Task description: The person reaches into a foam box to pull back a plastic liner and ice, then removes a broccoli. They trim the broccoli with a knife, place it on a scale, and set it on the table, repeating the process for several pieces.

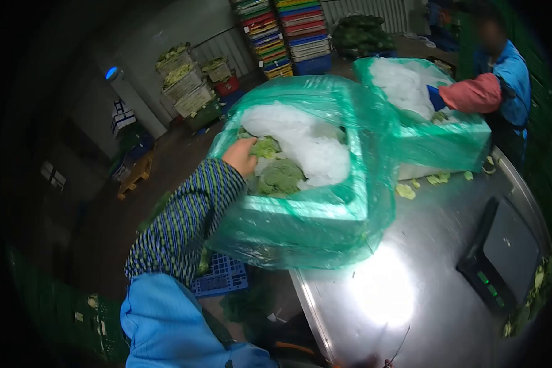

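My left hand (240, 156) reaches into a white foam box (306, 208) lined with a green plastic bag (300, 236). Its fingers rest on broccoli heads (276, 175) that lie beside crushed ice (310, 147) inside the box. Whether the fingers grip a head I cannot tell. My arm wears a striped knit sleeve over a blue apron. My right hand is out of view.
A second bag-lined foam box (435, 144) stands behind; another person (503, 80) in blue has a gloved hand in its ice. Both boxes sit on a steel table (411, 282) with a digital scale (503, 257) and broccoli scraps. Stacked crates (288, 34) line the back wall.
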`<state>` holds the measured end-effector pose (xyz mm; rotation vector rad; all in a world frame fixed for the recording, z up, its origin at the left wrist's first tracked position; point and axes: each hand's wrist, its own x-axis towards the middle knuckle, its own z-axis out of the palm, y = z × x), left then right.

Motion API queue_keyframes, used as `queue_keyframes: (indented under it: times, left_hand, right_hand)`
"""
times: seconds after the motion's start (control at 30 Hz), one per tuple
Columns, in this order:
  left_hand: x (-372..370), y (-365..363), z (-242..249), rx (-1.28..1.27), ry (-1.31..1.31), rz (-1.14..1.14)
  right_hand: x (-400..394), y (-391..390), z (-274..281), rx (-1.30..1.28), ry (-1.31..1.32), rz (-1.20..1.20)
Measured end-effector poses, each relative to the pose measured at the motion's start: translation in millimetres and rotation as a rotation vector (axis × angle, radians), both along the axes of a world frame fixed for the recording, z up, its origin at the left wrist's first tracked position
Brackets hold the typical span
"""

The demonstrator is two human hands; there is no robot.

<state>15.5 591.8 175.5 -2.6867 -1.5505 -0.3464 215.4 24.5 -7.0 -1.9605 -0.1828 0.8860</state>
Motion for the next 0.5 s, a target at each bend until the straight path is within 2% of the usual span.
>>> queue_keyframes:
  times: [0.07, 0.1, 0.17, 0.2, 0.23, 0.3, 0.37, 0.43, 0.5]
  left_hand:
    - [-49.1, 63.7, -5.0, -0.120, 0.223, -0.014]
    - [-48.7, 78.4, -3.1, -0.130, 0.213, -0.016]
    - [-38.2, 90.0, 0.7, -0.331, 0.552, 0.067]
    - [-31.1, 98.3, -6.6, -0.310, 0.705, 0.201]
    - [-33.4, 108.2, -9.9, -0.336, 0.691, 0.208]
    - [-37.2, 119.2, -6.8, -0.493, 0.692, 0.202]
    - [-42.7, 106.9, -4.1, -0.445, 0.682, 0.199]
    - [-57.8, 97.3, -8.4, -0.259, 0.418, 0.146]
    - [-63.7, 84.3, -16.3, -0.163, 0.338, 0.127]
  right_hand:
    - [0.3, 27.6, 4.3, -0.003, -0.087, 0.087]
    - [-3.6, 43.5, 12.7, -0.014, -0.097, 0.088]
    - [-9.3, 81.3, 37.4, 0.027, -0.044, 0.164]
    - [-15.4, 96.6, 47.2, 0.022, -0.048, 0.198]
    - [-21.8, 113.1, 62.2, -0.010, -0.056, 0.249]
    - [-26.8, 116.2, 52.4, -0.032, -0.102, 0.389]
    - [-34.5, 121.2, 47.0, -0.010, -0.025, 0.353]
    - [-38.6, 123.1, 44.3, 0.020, 0.053, 0.310]
    - [-36.4, 124.3, 39.0, -0.003, -0.007, 0.345]
